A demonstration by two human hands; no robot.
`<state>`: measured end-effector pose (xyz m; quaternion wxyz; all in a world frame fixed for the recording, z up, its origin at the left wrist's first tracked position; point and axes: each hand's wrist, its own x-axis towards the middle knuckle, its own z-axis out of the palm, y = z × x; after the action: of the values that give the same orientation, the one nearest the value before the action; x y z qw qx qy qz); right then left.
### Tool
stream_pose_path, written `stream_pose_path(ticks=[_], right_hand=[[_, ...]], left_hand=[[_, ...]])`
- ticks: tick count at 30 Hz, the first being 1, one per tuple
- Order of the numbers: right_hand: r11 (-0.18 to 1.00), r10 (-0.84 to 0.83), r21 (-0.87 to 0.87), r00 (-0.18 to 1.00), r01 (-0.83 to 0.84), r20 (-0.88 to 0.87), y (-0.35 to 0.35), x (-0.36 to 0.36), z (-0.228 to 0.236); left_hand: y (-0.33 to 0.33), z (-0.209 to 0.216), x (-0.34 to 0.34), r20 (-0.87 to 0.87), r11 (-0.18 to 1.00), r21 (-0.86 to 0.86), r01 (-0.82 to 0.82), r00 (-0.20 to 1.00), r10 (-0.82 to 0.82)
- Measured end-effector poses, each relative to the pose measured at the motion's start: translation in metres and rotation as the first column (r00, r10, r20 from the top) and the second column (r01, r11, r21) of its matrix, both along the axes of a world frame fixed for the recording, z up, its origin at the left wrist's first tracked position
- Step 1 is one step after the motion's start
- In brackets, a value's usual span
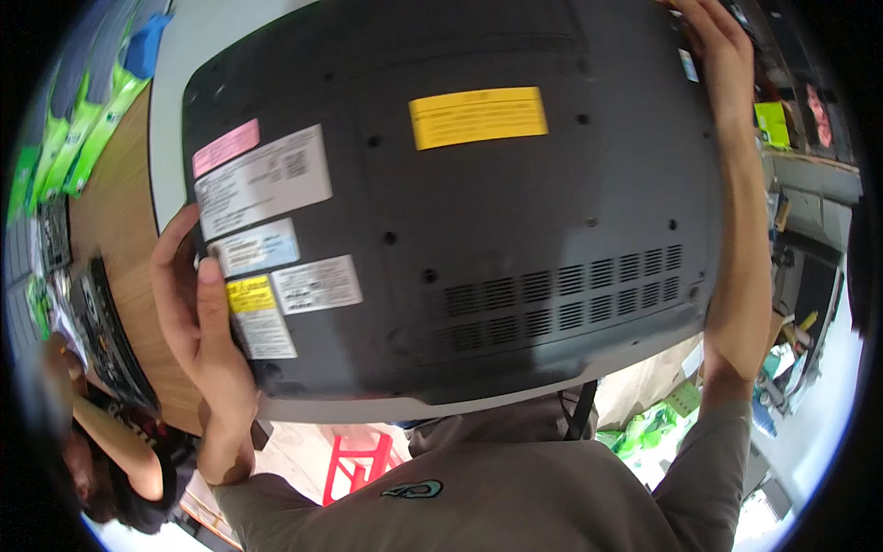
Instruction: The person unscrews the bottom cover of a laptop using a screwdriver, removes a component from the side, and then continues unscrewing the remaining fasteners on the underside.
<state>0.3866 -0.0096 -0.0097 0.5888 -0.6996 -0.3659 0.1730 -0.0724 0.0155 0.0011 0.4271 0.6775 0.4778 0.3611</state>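
A person is holding a large black laptop (515,193) up in front of the torso, its underside, with vent slots and labels, facing the camera. Its long axis is running across, from the left hand (216,322) to the right side, the lower edge sloping slightly up to the right. The two hands are working diagonally: the left is gripping the lower part of the left edge, thumb pressing on the labelled face and the other fingers wrapping behind it, while the right hand (722,46) is reaching to the upper right corner, its forearm running alongside the right edge. The right fingertips are passing out of view, so one cannot tell how firmly they are closing. The laptop is lying to the right of the left fingers and to the left of the right ones. Its top edge is running out of the picture, hiding the room there. Below the lower edge, floor is showing around a red stool (359,454); to the left, a wooden counter (115,202) is carrying a dark strip-like part (110,331), with a co-worker's arm (120,442) nearby, probably limiting sideways swing.
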Motion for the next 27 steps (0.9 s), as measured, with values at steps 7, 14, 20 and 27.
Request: stream_pose_path(ticks=[7, 14, 20, 27], right_hand=[[0.997, 0.065, -0.049, 0.975, -0.056, 0.213, -0.006, 0.004, 0.0], [0.997, 0.048, -0.067, 0.989, -0.04, 0.137, -0.01, 0.051, -0.018], [0.993, 0.065, -0.114, 0.934, -0.027, 0.351, -0.011, 0.091, -0.033], [0.967, 0.255, -0.133, 0.858, -0.218, 0.445, -0.018, 0.094, -0.032]], left_hand=[[-0.017, -0.001, 0.0, 0.121, 0.997, -0.044, 0.058, 0.991, -0.052], [-0.026, 0.0, -0.006, 0.103, 0.988, -0.089, 0.126, 0.988, -0.117], [-0.003, -0.014, -0.017, 0.465, 0.976, -0.214, 0.04, 0.883, 0.066], [0.039, -0.013, -0.021, 0.668, 0.911, -0.407, 0.072, 0.703, 0.243]])
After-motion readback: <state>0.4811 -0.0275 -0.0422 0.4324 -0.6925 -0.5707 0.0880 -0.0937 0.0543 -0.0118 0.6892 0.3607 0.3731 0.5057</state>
